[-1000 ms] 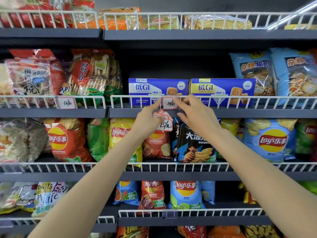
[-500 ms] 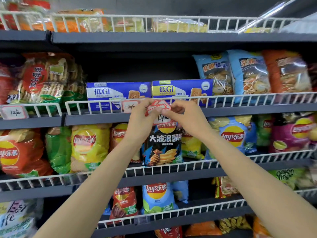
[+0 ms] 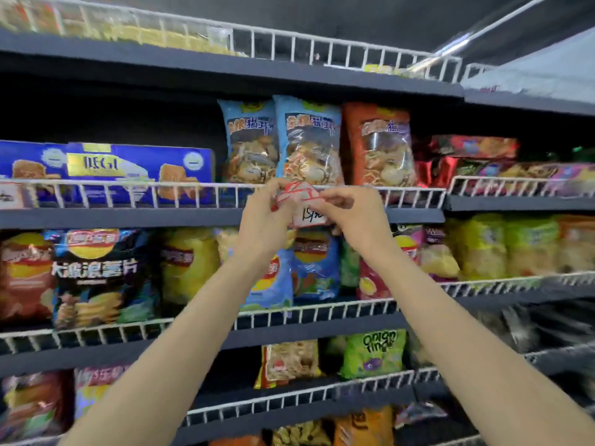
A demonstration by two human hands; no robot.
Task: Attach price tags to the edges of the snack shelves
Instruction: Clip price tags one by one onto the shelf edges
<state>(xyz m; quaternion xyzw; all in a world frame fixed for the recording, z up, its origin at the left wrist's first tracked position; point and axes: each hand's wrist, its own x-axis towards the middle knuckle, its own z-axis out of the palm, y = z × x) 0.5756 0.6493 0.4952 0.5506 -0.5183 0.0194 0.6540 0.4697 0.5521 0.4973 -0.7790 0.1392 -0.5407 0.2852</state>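
Snack shelves (image 3: 225, 217) fill the view, now swung rightward past the blue boxes (image 3: 138, 169).
Left hand (image 3: 262, 226) fingers pinch the red-edged price tags (image 3: 297, 194); right hand (image 3: 354, 220) fingers pinch one tag (image 3: 309, 217), both moved along the wire rail (image 3: 193, 191) to the blue bags (image 3: 309, 140).

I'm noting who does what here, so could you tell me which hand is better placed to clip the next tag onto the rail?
Right. The right hand pinches one price tag beside the wire rail; the left hand holds the stack of tags.
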